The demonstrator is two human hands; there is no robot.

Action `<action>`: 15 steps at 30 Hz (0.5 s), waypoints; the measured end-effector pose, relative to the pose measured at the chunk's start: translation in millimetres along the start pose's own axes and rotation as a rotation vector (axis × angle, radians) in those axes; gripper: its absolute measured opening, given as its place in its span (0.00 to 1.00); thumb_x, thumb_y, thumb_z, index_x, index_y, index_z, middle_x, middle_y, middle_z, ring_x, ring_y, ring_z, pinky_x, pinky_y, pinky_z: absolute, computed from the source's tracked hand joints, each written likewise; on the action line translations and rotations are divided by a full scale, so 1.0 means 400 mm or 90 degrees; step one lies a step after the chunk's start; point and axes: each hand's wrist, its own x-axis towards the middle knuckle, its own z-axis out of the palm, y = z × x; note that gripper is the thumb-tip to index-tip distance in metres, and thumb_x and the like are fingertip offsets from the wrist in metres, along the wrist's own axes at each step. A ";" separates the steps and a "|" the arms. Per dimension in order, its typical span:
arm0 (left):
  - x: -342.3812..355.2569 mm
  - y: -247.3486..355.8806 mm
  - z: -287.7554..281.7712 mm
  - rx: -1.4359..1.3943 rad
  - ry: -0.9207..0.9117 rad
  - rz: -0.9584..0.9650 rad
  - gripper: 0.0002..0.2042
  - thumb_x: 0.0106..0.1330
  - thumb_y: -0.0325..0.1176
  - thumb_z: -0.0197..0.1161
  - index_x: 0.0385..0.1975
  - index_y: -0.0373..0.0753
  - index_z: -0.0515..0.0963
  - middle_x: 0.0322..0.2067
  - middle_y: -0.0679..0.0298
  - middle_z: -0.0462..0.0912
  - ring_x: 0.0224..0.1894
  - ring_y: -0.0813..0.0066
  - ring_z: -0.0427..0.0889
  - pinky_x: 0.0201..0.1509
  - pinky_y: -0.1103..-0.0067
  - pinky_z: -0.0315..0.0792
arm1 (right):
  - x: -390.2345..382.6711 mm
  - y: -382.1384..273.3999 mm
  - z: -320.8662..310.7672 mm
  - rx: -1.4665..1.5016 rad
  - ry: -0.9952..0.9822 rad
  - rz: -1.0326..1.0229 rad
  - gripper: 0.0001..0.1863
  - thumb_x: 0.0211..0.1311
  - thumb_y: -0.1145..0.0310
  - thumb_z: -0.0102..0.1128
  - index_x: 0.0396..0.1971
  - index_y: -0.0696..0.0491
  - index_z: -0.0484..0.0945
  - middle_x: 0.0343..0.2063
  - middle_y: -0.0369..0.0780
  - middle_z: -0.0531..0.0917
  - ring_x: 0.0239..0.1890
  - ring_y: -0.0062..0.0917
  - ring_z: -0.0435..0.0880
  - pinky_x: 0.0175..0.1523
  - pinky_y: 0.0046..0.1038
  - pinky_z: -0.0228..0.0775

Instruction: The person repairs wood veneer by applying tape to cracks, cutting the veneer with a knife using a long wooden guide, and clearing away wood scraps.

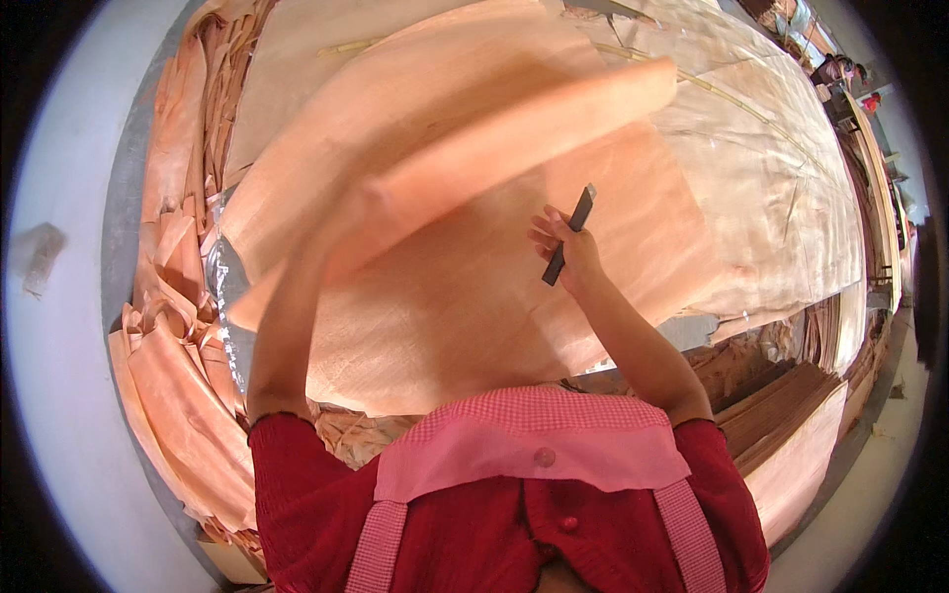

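Observation:
My right hand (570, 247) holds a dark, flat cutting knife (567, 237) with a pale slanted tip. Its fingers are partly spread, and it hovers above a large orange-tan sheet of wood veneer (465, 306). To the left, my left hand (364, 212) is smeared by motion. It grips a long, narrow piece of veneer (534, 128) raised at a slant over the sheet, its far end pointing right. Fine finger detail of that hand is lost in the blur. Another broad veneer sheet (395, 89) lies behind the raised piece.
Crumpled veneer scraps (178, 395) heap along the left side. Paler, wrinkled sheets (761, 188) spread at the right, with a thin yellowish stick (722, 94) across them. Stacked veneer (781, 425) stands at the lower right, and a grey-white floor (69, 326) runs along the left.

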 end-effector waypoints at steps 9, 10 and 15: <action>0.096 0.045 0.162 -0.053 0.127 -0.043 0.27 0.59 0.41 0.53 0.59 0.44 0.59 0.56 0.61 0.66 0.60 0.62 0.61 0.62 0.58 0.49 | 0.030 0.067 -0.012 -0.001 -0.013 0.032 0.12 0.59 0.71 0.52 0.42 0.56 0.71 0.27 0.36 0.77 0.25 0.18 0.74 0.25 0.19 0.60; 0.124 0.014 0.149 -0.183 0.048 -0.058 0.26 0.60 0.38 0.51 0.60 0.43 0.58 0.56 0.60 0.66 0.60 0.62 0.63 0.61 0.60 0.52 | 0.027 0.058 -0.004 0.004 -0.011 0.033 0.12 0.58 0.71 0.53 0.42 0.56 0.72 0.26 0.34 0.77 0.24 0.18 0.74 0.25 0.19 0.59; 0.129 0.033 -0.023 -0.280 -0.165 -0.106 0.21 0.64 0.30 0.46 0.59 0.44 0.58 0.41 0.46 0.75 0.45 0.50 0.74 0.48 0.67 0.68 | 0.036 -0.057 0.074 -0.064 -0.109 -0.061 0.16 0.54 0.68 0.59 0.42 0.54 0.70 0.32 0.35 0.75 0.25 0.18 0.74 0.24 0.18 0.58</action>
